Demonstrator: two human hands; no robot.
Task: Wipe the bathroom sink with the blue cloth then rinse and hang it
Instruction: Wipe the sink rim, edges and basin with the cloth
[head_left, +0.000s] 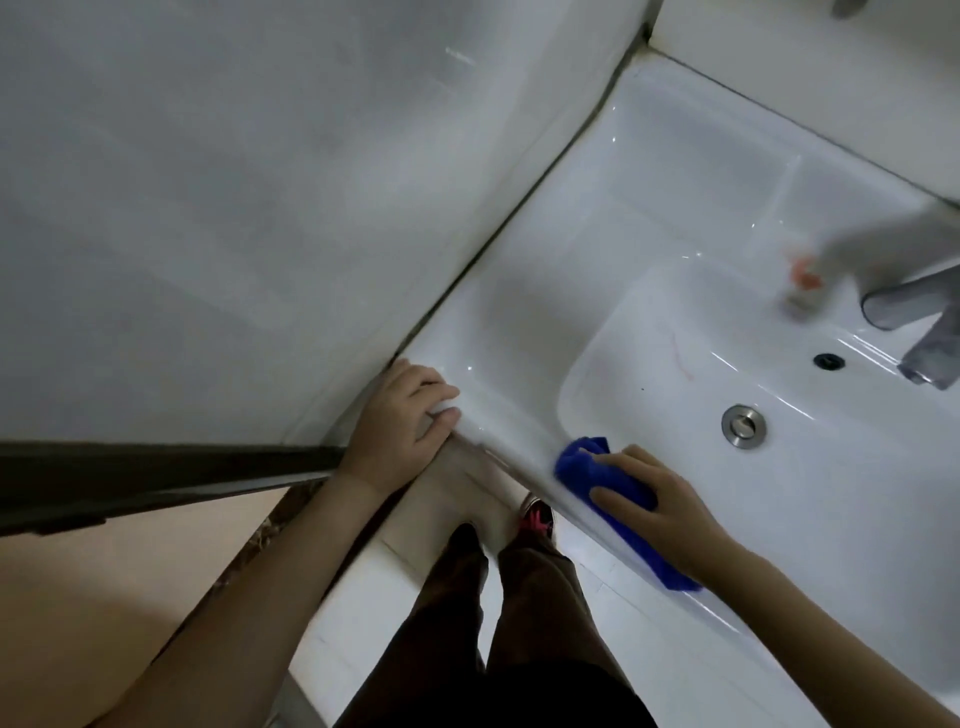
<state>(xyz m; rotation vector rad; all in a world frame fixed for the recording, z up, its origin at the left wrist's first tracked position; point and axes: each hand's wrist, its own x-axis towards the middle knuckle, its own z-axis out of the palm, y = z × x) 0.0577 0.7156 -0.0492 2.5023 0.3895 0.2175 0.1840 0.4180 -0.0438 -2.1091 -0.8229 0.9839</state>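
Right hand (670, 512) flat, fingers straight, pressing blue cloth (584, 460) onto sink (519, 322) near rim; left hand (400, 423) fingers curled over near-left corner; basin open far right

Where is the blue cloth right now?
Head view, lower right of centre: the blue cloth lies on the front rim of the sink, pressed under the right hand, near the drain.
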